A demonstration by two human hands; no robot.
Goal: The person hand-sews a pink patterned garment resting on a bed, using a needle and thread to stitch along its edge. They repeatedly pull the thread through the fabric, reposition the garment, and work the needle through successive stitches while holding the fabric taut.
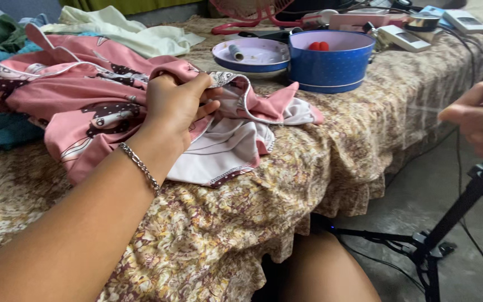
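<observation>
My left hand (177,106) grips a bunched fold of a pink patterned garment (79,95) that lies on the floral bedspread (224,223); a silver bracelet sits on that wrist. The garment's white inside shows below the hand. My right hand (479,117) is raised at the right edge, off the bed, with fingertips pinched together; a faint thin thread (423,109) seems to stretch from them toward the garment. Whether a needle is held I cannot tell.
A round blue tin (331,64) with red items inside stands behind the garment, its lid (251,55) beside it holding a thread spool. Piled clothes lie at the back left, boxes and gadgets at the back right. A black tripod (437,240) stands on the floor at right.
</observation>
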